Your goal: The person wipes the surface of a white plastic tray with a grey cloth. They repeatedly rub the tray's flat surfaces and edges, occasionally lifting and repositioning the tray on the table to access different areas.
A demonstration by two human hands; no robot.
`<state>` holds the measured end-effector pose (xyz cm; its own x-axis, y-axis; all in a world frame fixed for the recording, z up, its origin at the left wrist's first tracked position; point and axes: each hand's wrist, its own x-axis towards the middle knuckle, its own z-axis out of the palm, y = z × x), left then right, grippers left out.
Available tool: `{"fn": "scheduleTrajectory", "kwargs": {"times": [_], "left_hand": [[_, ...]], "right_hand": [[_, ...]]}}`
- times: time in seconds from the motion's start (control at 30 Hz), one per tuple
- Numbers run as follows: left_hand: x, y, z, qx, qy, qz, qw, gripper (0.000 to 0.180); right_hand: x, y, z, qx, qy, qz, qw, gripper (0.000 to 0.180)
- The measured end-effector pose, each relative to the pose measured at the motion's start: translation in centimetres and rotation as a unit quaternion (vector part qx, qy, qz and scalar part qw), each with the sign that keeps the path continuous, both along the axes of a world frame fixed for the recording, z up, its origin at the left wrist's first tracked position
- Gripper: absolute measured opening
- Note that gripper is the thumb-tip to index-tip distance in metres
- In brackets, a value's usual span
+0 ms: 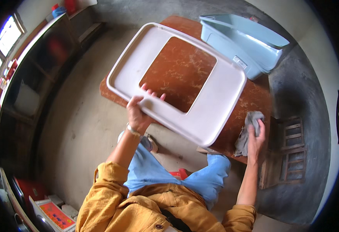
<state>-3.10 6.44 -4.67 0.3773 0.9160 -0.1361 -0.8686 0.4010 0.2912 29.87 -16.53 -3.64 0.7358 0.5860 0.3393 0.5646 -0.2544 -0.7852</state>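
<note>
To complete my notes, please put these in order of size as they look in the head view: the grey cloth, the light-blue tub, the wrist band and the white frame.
1. White frame
2. Light-blue tub
3. Grey cloth
4. Wrist band
This is apparent size only.

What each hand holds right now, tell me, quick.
Left hand: closed on the near side of the white frame, fingers through its opening.
Right hand: holding a bunched gray cloth.
</note>
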Motion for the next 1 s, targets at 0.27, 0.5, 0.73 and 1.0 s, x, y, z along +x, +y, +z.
{"fn": "scheduleTrajectory", "kwargs": {"times": [0.27, 0.5, 0.73, 1.0], "left_hand": [[-4.6, -2.2, -4.4, 0.016, 0.138, 0.06, 0.989, 0.052], [-8.5, -1.9, -9.2, -0.063, -0.005, 0.095, 0.993, 0.034], [-9.8, -1.8, -12.4, 0.022, -0.019, 0.122, 0.992, 0.017], [-8.3, -4.1, -12.1, -0.091, 0.005, 0.094, 0.991, 0.022]], "right_hand": [[-5.7, 3.1, 2.9, 0.172, 0.123, 0.3, 0.93, 0.086], [-13.1, 1.0, 3.8, 0.178, 0.037, 0.304, 0.935, 0.073], [-13.5, 2.1, 3.3, 0.209, -0.055, 0.376, 0.901, 0.071], [-13.0, 1.5, 2.5, 0.18, -0.073, 0.368, 0.909, 0.072]]}}
